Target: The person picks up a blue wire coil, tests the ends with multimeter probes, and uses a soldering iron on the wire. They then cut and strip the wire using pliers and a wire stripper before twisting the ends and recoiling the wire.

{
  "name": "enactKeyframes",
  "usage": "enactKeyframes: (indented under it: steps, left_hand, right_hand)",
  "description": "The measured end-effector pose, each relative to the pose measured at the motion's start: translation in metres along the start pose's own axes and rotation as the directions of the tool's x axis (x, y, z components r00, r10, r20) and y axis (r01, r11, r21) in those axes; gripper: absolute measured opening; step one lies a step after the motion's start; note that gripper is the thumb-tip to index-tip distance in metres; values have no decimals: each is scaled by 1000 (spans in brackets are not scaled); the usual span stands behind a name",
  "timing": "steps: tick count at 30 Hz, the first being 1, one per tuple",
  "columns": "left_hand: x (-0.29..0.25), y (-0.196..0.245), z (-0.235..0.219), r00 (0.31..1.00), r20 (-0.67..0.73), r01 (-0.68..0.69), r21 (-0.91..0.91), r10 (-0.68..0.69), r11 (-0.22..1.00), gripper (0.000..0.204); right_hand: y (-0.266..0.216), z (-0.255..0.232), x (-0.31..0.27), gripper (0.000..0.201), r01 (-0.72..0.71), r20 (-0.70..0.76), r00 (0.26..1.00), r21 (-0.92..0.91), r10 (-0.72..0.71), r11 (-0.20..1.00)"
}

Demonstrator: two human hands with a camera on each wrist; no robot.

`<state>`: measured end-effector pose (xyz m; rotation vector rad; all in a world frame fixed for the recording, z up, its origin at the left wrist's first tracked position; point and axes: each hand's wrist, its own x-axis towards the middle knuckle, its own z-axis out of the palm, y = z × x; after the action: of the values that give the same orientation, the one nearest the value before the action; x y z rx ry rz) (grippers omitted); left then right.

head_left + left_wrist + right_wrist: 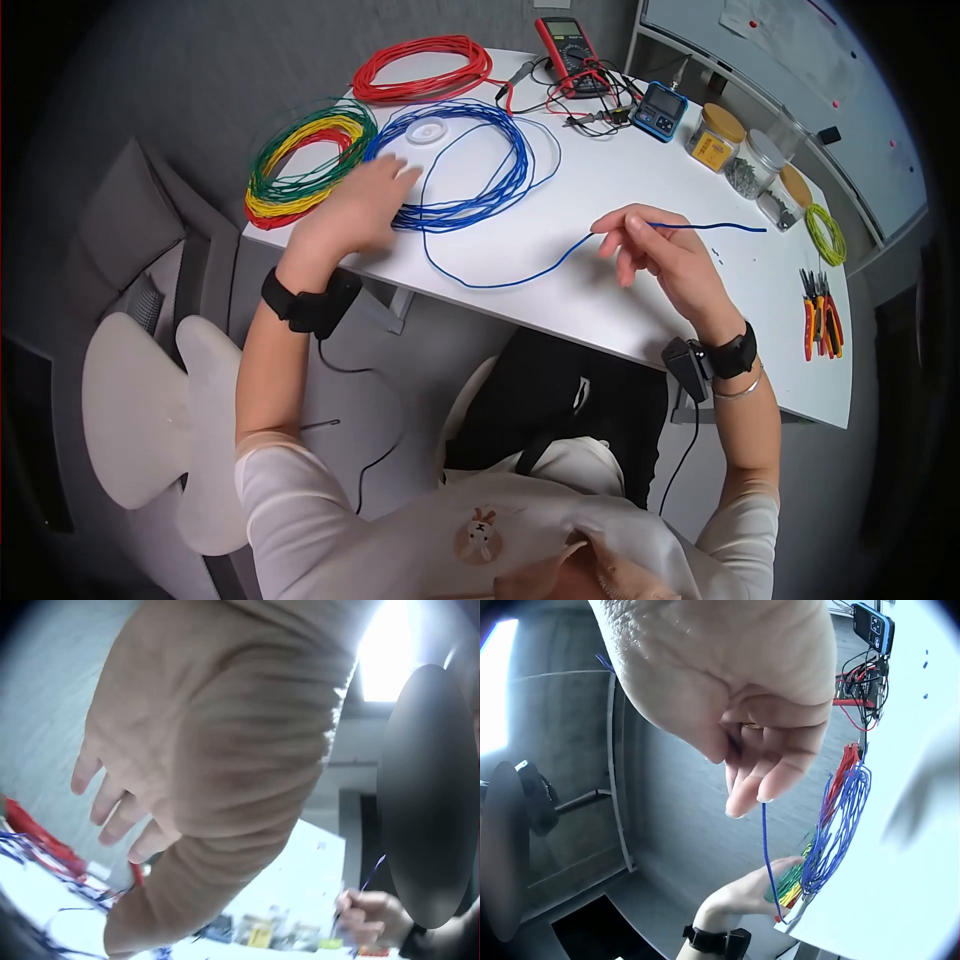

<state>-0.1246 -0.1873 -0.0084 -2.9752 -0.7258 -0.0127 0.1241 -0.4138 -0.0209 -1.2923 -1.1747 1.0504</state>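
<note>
My right hand (665, 255) pinches the loose end of a blue wire (520, 283) between thumb and fingers. A short tail of it sticks out to the right past the hand. From my fingers the wire sags left along the front of the table to a large blue coil (520, 165). In the right wrist view the wire (766, 840) hangs down from the fingertips. Over the coil's left edge is my left hand (365, 205), its fingers extended and holding nothing. A white spool (427, 130) lies inside the coil.
Left of the blue coil lie green, yellow and red wire coils (290, 185), with a red coil (420, 70) behind. A multimeter (570, 55), a blue-edged meter (659, 110), lidded jars (716, 138), a yellow-green coil (826, 235) and pliers (822, 320) line the back and right.
</note>
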Motion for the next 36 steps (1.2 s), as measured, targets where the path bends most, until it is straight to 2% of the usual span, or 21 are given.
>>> enactKeyframes:
  steps: [1, 4, 7, 10, 13, 16, 19, 22, 25, 28, 32, 34, 35, 36]
  left_hand:
    - [2, -9, 17, 1000, 12, -19, 41, 18, 999, 63]
    - [14, -13, 32, 987, 161, -6, 104, -11, 995, 45]
    - [22, -17, 34, 993, 109, -58, 132, 43, 990, 31]
    - [27, -16, 32, 987, 151, -71, 67, 60, 995, 27]
    - [27, -21, 31, 990, 99, -98, -43, 102, 994, 25]
    - [29, -9, 7, 989, 138, -39, -157, 61, 987, 28]
    - [32, -7, 7, 980, 139, -109, -224, 143, 968, 31]
    - [36, 4, -6, 923, 379, 13, -192, 62, 981, 35]
    - [37, -2, -3, 912, 407, 53, -222, 43, 974, 40]
    - [38, -7, -10, 890, 456, 173, -337, 0, 925, 47]
    - [38, -12, -28, 949, 314, 162, -457, -12, 875, 56]
    - [45, -20, -30, 998, 49, -2, -436, 26, 900, 55]
    - [51, -23, -31, 995, -85, -81, -409, 51, 909, 55]
    - [57, -21, -42, 986, -157, 18, -267, -62, 964, 50]
  right_hand:
    - [0, 0, 1, 34, -2, 6, 1000, -8, 2, 1000]
    - [0, 0, 0, 34, 14, 30, 999, -34, -13, 999]
    - [2, -4, -5, 34, 14, 43, 999, -36, -12, 999]
    - [1, -11, -12, 34, 19, 23, 1000, -67, -18, 998]
    - [2, -17, -17, 34, 15, 0, 1000, -70, -15, 997]
    - [-2, -20, -20, 35, 18, -24, 1000, -60, -19, 998]
    - [-6, -23, -24, 35, 44, -39, 998, -55, -46, 998]
    - [-6, -27, -30, 35, 57, -53, 997, -67, -61, 996]
    - [-3, -31, -34, 35, 41, -64, 997, -73, -46, 996]
    - [0, -34, -35, 35, 39, -74, 996, -76, -45, 996]
    - [-1, -34, -36, 35, 50, -81, 995, -69, -55, 996]
    - [0, -34, -36, 35, 52, -85, 995, -57, -57, 997]
    - [2, -34, -36, 35, 43, -84, 995, -57, -47, 997]
    - [3, -34, -35, 35, 34, -84, 996, -56, -38, 998]
